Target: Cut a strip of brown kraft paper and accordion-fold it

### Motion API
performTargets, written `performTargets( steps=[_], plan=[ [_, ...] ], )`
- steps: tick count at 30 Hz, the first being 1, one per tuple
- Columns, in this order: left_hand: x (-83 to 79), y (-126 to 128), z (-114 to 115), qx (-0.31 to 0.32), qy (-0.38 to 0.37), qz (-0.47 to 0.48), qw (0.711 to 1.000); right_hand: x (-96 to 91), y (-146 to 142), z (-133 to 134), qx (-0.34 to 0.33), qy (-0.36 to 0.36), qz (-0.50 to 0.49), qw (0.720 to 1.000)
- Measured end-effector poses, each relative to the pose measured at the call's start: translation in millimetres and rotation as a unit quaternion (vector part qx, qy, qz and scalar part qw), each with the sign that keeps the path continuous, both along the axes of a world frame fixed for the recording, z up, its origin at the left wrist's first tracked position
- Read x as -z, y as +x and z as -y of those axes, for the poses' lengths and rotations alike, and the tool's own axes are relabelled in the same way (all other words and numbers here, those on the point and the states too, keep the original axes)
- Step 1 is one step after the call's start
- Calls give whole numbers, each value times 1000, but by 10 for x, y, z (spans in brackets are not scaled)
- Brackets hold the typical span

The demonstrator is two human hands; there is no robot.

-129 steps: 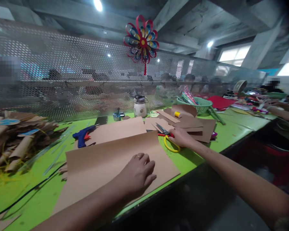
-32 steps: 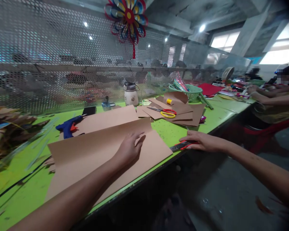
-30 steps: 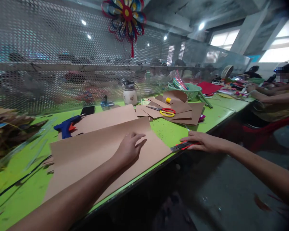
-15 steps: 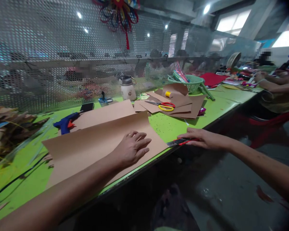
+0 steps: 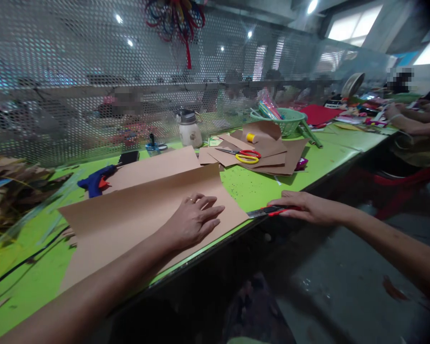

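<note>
In the head view, the left hand lies palm-down, fingers loosely spread, on the sheet, whose twelve-o'clock edge curls off the table. The sheet looks light, springy and easily creased, best pressed flat near its edges. At three o'clock, the right hand grips the knife by its handle, the safe hold, blade tip by the sheet's corner.

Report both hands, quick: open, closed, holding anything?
Left hand: open, palm down on the brown sheet, gripping nothing.
Right hand: closed around the red-and-black cutter.
</note>
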State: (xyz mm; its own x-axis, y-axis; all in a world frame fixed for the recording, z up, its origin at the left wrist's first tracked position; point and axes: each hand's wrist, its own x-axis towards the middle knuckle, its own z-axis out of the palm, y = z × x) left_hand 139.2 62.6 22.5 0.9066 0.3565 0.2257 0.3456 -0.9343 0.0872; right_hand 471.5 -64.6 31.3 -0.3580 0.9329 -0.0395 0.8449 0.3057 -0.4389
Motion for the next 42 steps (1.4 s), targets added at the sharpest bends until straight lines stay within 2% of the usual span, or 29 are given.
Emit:
performTargets(
  steps=[5,13,20,28,36,42],
  plan=[
    [7,-7,4,-5,8,0,1000,-47,-126,-46,-20,-18,-8,1000],
    [27,-14,-3,-4,11,0,1000,-35,-123,125,-8,-10,0,1000],
    [20,-17,-3,1,14,-7,1000,-72,-327,41,-19,-8,8,1000],
    [41,-15,-6,3,28,9,1000,-35,-253,192,-13,0,-15,1000],
    [44,-23,-13,8,43,7,999,-83,-456,63,-24,9,20,999],
    [90,-21,-32,7,40,15,999,-92,-427,177,-33,-3,3,999]
  ],
)
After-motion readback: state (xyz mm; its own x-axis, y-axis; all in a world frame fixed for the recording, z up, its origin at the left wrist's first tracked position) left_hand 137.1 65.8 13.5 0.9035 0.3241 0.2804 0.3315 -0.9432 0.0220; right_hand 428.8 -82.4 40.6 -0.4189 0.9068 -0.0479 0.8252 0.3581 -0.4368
